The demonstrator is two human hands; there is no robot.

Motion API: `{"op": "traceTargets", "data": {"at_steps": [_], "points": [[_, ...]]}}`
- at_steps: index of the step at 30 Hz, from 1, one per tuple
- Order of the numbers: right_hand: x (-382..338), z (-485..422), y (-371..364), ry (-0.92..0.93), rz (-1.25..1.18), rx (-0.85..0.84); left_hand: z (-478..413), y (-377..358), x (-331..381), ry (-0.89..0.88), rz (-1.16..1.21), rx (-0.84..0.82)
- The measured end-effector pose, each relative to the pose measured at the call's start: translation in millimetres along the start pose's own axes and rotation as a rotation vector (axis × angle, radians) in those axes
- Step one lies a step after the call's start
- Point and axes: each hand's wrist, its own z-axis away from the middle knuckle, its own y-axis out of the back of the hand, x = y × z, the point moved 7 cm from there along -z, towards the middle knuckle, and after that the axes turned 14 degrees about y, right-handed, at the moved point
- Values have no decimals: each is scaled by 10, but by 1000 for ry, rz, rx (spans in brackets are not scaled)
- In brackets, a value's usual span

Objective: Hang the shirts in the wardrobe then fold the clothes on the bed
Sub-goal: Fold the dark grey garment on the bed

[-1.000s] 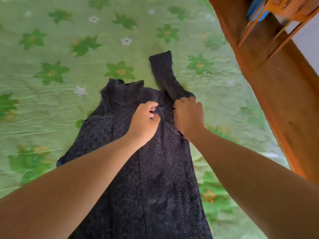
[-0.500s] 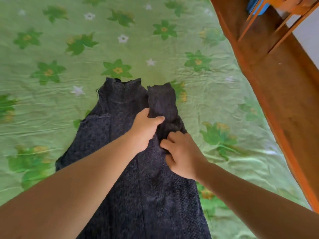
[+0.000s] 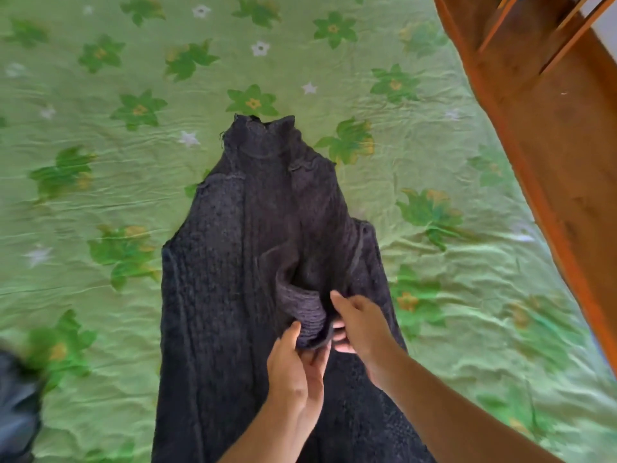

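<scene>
A dark knitted sweater (image 3: 233,262) lies flat on the green flowered bedsheet (image 3: 100,162), its collar pointing away from me. Its right sleeve is folded down across the body, and the ribbed cuff (image 3: 307,315) rests near the middle. My left hand (image 3: 293,372) pinches the cuff from below with thumb and fingers. My right hand (image 3: 357,322) holds the cuff's right side, fingers curled behind it. Both forearms come in from the bottom of the view.
A wooden bed frame (image 3: 551,162) runs along the right side, with slatted wooden furniture above it at the top right. A dark blurred garment (image 3: 16,412) lies at the bottom left edge of the bed.
Both hands have drawn the sleeve down from beside the collar to the middle of the sweater, and now they hold its cuff closer to me.
</scene>
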Motion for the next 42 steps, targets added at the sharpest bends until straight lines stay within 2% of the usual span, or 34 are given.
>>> {"op": "traceTargets", "data": {"at_steps": [2, 4, 6, 9, 10, 11, 12, 13, 14, 16, 18, 21, 23, 25, 29, 32, 37, 40, 42], "points": [[102, 76, -26, 0, -33, -29, 67, 150, -72, -8, -78, 37], [119, 123, -52, 7, -68, -44, 126, 301, 2, -123, -343, 191], [66, 141, -23, 25, -207, 29, 246, 291, 353, -478, -731, 339], [-4, 151, 109, 28, -423, 143, 555, -136, 771, -1198, -1447, 338], [-23, 150, 148, 47, -446, 151, 583, -275, 780, -1333, -1702, 312], [-63, 167, 176, 66, -455, 160, 564, -388, 771, -1375, -1913, 271], [-79, 165, 213, 85, -462, 175, 524, -456, 756, -1334, -2045, 190], [-105, 178, 247, 100, -469, 187, 515, -506, 751, -1257, -2082, 88], [-120, 195, 274, 113, -477, 183, 529, -525, 741, -1201, -2077, -8], [-157, 249, 300, 131, -474, 134, 573, -460, 679, -1136, -2053, -77], [-165, 327, 325, 164, -421, 61, 537, -215, 512, -826, -1890, -141], [12, 471, 333, 136, -260, -74, 428, 216, 101, -348, -1417, -258], [267, 578, 320, 71, -110, -164, 327, 493, -174, -160, -1269, -194], [548, 688, 352, 19, 42, -199, 243, 753, -411, -53, -1200, -106], [889, 896, 477, -42, 217, -284, 207, 971, -718, -40, -1218, -68], [985, 1008, 517, -79, 305, -362, 183, 968, -689, -176, -1318, -41], [969, 1008, 504, 0, 301, -314, 203, 908, -441, -367, -1448, 38], [1022, 1041, 437, -52, 435, -373, 208, 908, -290, -355, -1525, 45], [1073, 1036, 417, -138, 419, -387, 227, 924, -164, -350, -1548, 50]]}}
